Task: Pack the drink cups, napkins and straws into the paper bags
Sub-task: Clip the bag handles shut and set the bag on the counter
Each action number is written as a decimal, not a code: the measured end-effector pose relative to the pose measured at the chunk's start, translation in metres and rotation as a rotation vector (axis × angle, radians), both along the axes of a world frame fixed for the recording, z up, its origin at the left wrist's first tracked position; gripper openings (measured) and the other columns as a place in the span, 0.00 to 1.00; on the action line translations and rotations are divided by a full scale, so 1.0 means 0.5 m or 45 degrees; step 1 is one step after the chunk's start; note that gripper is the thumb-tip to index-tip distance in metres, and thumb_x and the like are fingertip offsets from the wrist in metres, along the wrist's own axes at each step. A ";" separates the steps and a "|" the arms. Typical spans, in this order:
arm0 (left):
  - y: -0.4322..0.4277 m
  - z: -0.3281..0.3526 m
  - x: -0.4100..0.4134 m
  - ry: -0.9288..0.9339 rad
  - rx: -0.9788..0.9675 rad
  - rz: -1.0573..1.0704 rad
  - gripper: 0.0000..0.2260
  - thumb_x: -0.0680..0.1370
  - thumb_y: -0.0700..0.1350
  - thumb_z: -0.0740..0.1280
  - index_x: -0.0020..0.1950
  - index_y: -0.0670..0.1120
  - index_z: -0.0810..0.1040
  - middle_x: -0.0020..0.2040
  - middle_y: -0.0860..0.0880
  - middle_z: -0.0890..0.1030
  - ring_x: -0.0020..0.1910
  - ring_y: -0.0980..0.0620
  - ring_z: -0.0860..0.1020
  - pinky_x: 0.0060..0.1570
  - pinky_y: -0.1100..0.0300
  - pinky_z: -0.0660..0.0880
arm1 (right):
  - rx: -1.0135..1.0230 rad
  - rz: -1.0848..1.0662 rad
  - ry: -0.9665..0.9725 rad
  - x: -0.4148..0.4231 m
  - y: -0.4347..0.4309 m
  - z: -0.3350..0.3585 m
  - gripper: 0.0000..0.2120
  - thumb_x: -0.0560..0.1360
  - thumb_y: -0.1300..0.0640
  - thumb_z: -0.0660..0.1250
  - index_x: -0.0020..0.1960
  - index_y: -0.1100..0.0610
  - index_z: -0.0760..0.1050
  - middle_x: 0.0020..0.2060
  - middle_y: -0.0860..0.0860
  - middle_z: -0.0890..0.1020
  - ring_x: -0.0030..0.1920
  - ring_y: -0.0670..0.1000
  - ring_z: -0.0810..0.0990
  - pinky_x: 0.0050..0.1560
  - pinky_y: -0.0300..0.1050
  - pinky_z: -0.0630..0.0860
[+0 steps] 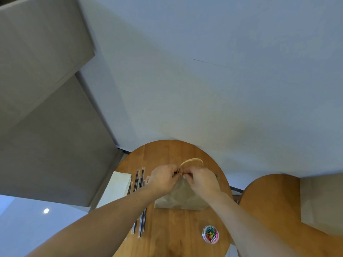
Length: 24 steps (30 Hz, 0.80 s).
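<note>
White napkins (118, 186) lie in a flat stack at the left edge of the round wooden counter (167, 151). Just beside them is a row of dark straws (140, 182) in clear wrappers, partly hidden under the left forearm. Neither appears to have gone into a bag yet.

Next comes the left grip (163, 179), fingers curled and pinching the top edge of the brown paper bag (181, 199), which stands near the middle of the counter. Its twisted paper handle (191, 162) loops up just behind the knuckles. The right grip (202, 182) pinches the same edge, its fingertips almost touching the left ones. Something dark shows between the fingers, but I cannot tell what. No drink cup is in view; whether one sits inside the bag is hidden.

Further right and nearer, a clear tub of coloured paper clips (210, 234) rests on the wood.

The likely risks are these. Thin paper pinched hard at one spot could tear if the two grips pull apart. If the mouth is being closed now, the napkins and straws would be left out. A sideways tug could also tip the light bag, and a cup inside might spill.
</note>
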State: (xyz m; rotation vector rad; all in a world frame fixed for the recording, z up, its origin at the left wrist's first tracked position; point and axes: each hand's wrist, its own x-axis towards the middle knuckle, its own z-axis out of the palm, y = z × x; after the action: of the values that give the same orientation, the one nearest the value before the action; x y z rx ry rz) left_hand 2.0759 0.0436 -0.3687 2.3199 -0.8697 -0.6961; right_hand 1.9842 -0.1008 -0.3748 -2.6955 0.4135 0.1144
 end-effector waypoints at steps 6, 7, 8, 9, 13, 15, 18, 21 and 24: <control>0.002 -0.004 -0.007 -0.018 -0.036 0.028 0.09 0.80 0.47 0.64 0.47 0.46 0.81 0.39 0.50 0.82 0.40 0.50 0.79 0.41 0.51 0.77 | -0.097 0.070 0.084 0.006 -0.007 0.003 0.12 0.81 0.46 0.61 0.56 0.50 0.79 0.44 0.48 0.83 0.43 0.51 0.81 0.41 0.49 0.77; 0.003 -0.005 -0.009 -0.024 -0.030 0.031 0.08 0.80 0.47 0.64 0.47 0.46 0.81 0.39 0.50 0.82 0.40 0.51 0.79 0.41 0.51 0.77 | -0.105 0.080 0.080 0.004 -0.006 0.003 0.12 0.81 0.47 0.61 0.56 0.50 0.79 0.45 0.49 0.83 0.43 0.52 0.81 0.41 0.49 0.78; 0.003 -0.006 -0.011 -0.033 -0.022 0.033 0.08 0.80 0.47 0.64 0.47 0.47 0.82 0.39 0.51 0.82 0.40 0.51 0.80 0.41 0.51 0.77 | -0.120 0.093 0.076 0.002 -0.004 0.002 0.12 0.81 0.47 0.60 0.57 0.50 0.78 0.46 0.49 0.83 0.43 0.52 0.81 0.42 0.50 0.78; 0.004 -0.007 -0.012 -0.041 -0.015 0.034 0.08 0.80 0.47 0.64 0.47 0.47 0.82 0.40 0.51 0.82 0.40 0.51 0.80 0.42 0.51 0.77 | -0.139 0.108 0.074 0.001 -0.003 0.001 0.12 0.81 0.47 0.60 0.57 0.50 0.78 0.47 0.49 0.83 0.44 0.52 0.81 0.43 0.51 0.78; 0.003 0.004 -0.007 -0.048 0.014 0.011 0.08 0.80 0.48 0.64 0.48 0.48 0.82 0.41 0.51 0.83 0.41 0.52 0.80 0.40 0.54 0.77 | -0.140 0.137 0.019 -0.009 -0.001 0.006 0.14 0.82 0.46 0.59 0.59 0.52 0.77 0.51 0.49 0.82 0.47 0.51 0.81 0.46 0.49 0.78; 0.002 0.011 0.000 -0.065 0.019 -0.012 0.07 0.79 0.49 0.65 0.49 0.49 0.82 0.41 0.52 0.83 0.41 0.53 0.80 0.39 0.57 0.75 | -0.004 0.134 -0.164 -0.029 0.002 0.014 0.15 0.81 0.45 0.61 0.62 0.51 0.77 0.55 0.46 0.82 0.50 0.47 0.81 0.48 0.45 0.79; 0.017 0.010 0.007 -0.072 -0.015 -0.003 0.09 0.76 0.51 0.68 0.55 0.56 0.81 0.49 0.58 0.83 0.48 0.59 0.79 0.45 0.62 0.76 | 0.088 0.163 -0.529 -0.080 -0.003 0.016 0.13 0.78 0.44 0.65 0.55 0.51 0.81 0.52 0.43 0.83 0.44 0.38 0.79 0.42 0.35 0.78; 0.057 -0.011 0.010 -0.057 0.004 0.076 0.25 0.72 0.52 0.73 0.69 0.57 0.73 0.62 0.61 0.77 0.60 0.61 0.73 0.59 0.59 0.75 | 0.091 0.028 -0.587 -0.127 -0.035 0.003 0.16 0.77 0.38 0.64 0.48 0.50 0.79 0.43 0.40 0.78 0.39 0.37 0.75 0.35 0.34 0.76; 0.097 -0.034 0.011 0.077 0.037 0.265 0.34 0.70 0.48 0.76 0.74 0.55 0.67 0.66 0.58 0.72 0.63 0.58 0.72 0.58 0.61 0.74 | 0.124 -0.313 -0.364 -0.154 -0.088 -0.019 0.26 0.72 0.36 0.68 0.64 0.48 0.70 0.57 0.40 0.69 0.46 0.41 0.76 0.45 0.36 0.76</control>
State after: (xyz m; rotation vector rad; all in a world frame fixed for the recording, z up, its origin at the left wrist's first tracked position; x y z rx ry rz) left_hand 2.0812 0.0921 -0.3855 2.3594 -0.5846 -0.6883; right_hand 1.9073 -0.1449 -0.3844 -2.4914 0.6255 -0.3085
